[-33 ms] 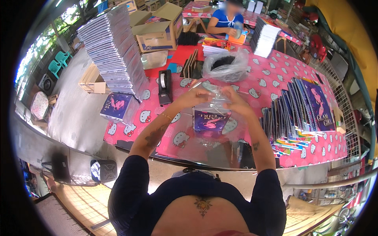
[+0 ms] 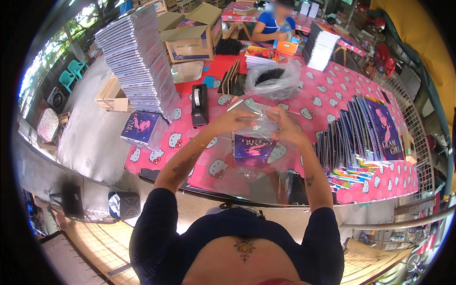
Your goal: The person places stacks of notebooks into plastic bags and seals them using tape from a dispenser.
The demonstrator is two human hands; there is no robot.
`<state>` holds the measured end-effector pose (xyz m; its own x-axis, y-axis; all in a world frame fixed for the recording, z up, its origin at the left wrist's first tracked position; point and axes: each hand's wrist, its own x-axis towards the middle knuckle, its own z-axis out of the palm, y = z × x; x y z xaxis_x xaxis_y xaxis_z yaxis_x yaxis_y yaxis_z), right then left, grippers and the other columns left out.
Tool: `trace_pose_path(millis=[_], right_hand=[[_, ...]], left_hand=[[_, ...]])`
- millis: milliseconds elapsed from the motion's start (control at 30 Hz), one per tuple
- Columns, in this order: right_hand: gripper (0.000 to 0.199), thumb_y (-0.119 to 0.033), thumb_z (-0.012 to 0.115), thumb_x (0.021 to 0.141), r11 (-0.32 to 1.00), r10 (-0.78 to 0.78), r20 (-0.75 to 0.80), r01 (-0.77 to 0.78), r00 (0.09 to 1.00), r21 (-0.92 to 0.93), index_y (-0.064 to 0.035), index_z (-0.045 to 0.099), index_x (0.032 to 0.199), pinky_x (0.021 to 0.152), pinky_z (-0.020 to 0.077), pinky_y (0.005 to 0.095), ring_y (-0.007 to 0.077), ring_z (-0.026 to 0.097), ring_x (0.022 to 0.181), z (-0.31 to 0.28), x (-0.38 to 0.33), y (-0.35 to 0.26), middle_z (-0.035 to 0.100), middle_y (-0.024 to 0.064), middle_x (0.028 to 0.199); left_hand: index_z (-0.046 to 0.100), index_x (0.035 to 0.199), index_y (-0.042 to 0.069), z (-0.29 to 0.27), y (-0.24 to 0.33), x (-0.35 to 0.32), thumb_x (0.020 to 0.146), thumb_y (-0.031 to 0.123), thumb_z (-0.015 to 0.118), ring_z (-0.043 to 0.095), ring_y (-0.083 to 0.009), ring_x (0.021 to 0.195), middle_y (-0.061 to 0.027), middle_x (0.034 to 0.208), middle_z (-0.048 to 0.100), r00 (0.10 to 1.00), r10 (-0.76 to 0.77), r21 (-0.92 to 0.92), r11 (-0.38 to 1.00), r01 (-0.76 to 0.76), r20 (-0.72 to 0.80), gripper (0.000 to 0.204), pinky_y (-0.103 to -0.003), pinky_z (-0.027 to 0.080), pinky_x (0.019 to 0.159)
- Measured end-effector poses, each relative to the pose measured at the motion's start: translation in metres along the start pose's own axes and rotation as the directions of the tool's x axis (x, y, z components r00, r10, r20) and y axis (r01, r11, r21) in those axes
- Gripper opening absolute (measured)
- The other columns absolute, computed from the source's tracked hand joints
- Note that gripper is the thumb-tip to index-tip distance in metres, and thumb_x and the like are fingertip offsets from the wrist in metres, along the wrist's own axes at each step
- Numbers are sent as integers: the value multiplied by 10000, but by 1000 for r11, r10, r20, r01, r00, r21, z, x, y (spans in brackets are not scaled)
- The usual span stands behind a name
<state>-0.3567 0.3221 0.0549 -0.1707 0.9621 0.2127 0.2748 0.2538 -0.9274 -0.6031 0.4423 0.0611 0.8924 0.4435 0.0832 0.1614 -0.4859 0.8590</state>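
Note:
A small purple notebook [image 2: 253, 148] with a pink figure on its cover lies in front of me, its top turned away from readable view. Clear plastic wrapping [image 2: 259, 124] covers it and bunches along its far edge. My left hand [image 2: 236, 120] pinches that plastic from the left, fingers bent inward. Opposite it, my right hand [image 2: 286, 125] has its fingers curled on the same plastic. A loose transparent sheet [image 2: 223, 183] spreads below the notebook toward the table's near edge.
A tall stack of wrapped notebooks [image 2: 137, 61] rises at left, beside a black tape dispenser [image 2: 199, 107]. Spiral notebooks [image 2: 354, 130] lean in a row at right. A plastic bag [image 2: 270, 80] and a cardboard box [image 2: 190, 46] stand farther back. Across the table, a person [image 2: 273, 26] handles an orange item.
My right hand has shifted slightly and its fingers have bent further over the plastic. Across the table, the person's orange item has tilted more upright.

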Motion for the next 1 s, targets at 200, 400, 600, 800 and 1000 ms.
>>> trace_pose_path(millis=[200, 400, 600, 800, 1000], right_hand=[[511, -164, 833, 705, 726, -318, 16, 254, 948, -639, -82, 616, 1159, 905, 478, 406, 303, 591, 1065, 29, -34, -32, 654, 111, 1126], [320, -170, 812, 720, 852, 83, -1, -72, 997, -518, -99, 688, 1006, 825, 480, 381, 287, 601, 902, 25, -10, -47, 637, 83, 992], [361, -167, 805, 765, 920, -61, -62, 32, 996, -390, -15, 649, 1053, 755, 504, 338, 200, 625, 850, 5, 15, -17, 658, 86, 979], [349, -188, 787, 820, 978, 210, -57, -208, 976, 24, 9, 659, 1078, 819, 488, 281, 143, 620, 900, 1, 16, 13, 675, 70, 990], [283, -142, 745, 845, 990, 142, -118, -144, 983, -7, 18, 660, 1063, 800, 487, 253, 125, 629, 910, 13, 17, 16, 685, 76, 968]], left_hand=[[648, 1239, 105, 32, 27, -43, 834, 280, 731, 574, -248, 1145, -100, 1304, 589, 870, 489, 755, 593, -281, -60, 448, -425, 489, 910], [575, 1275, 70, 22, 30, -24, 799, 298, 752, 610, -319, 964, -140, 1128, 625, 991, 99, 566, 824, -34, -85, 557, -447, 488, 783], [593, 1214, 30, 14, 20, 10, 804, 328, 758, 647, -269, 869, -135, 941, 684, 911, 242, 655, 755, 40, -334, 534, -375, 509, 805], [623, 1206, -15, -27, -94, -12, 769, 424, 786, 673, -216, 841, -129, 921, 712, 706, -267, -204, 963, 176, -656, 640, -373, 522, 756], [708, 1010, 29, -61, -176, -80, 856, 265, 728, 634, -166, 679, -63, 842, 703, 342, -642, -611, 764, 209, -686, 283, -309, 489, 597]])
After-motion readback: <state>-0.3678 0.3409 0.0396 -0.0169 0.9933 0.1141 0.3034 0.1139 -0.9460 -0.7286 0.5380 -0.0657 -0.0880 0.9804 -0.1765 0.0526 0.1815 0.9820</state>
